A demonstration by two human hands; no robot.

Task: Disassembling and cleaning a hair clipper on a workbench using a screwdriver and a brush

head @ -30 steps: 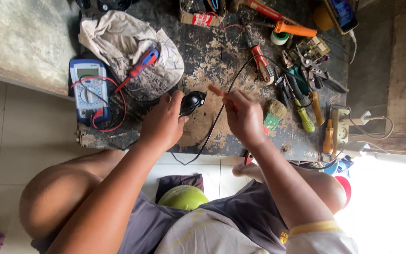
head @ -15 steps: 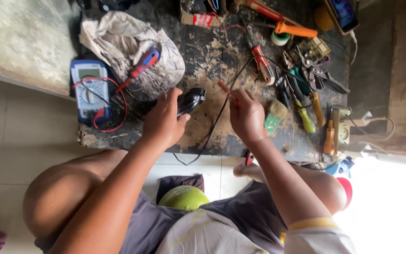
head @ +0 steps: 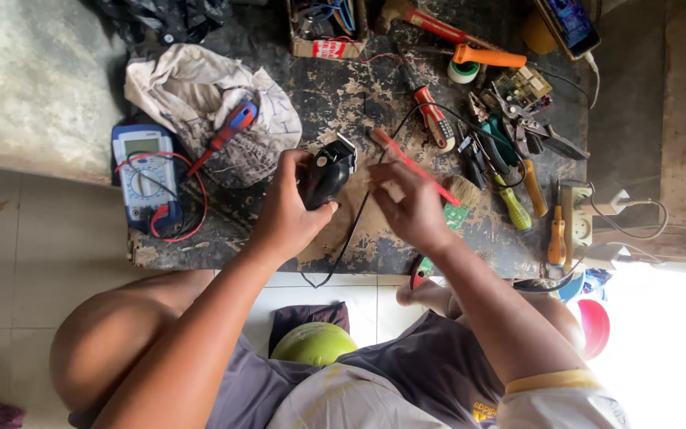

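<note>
My left hand [head: 287,210] grips a small black hair clipper [head: 327,173] over a worn dark board [head: 359,103]; its metal blade end points up and right. A black cord [head: 351,230] runs from the clipper down past the board's front edge. My right hand [head: 408,202] holds a thin red-handled brush [head: 414,165], its tip close to the clipper's blade.
A blue multimeter [head: 146,176] with red leads lies at the left, beside a crumpled cloth [head: 208,111] bearing a red and blue screwdriver [head: 225,133]. Several pliers and screwdrivers [head: 510,159] crowd the right. A cardboard box [head: 325,28] sits at the back, a phone [head: 569,24] top right.
My left hand has turned the clipper so its blade end shows. My right hand has brought the red brush closer to the blade.
</note>
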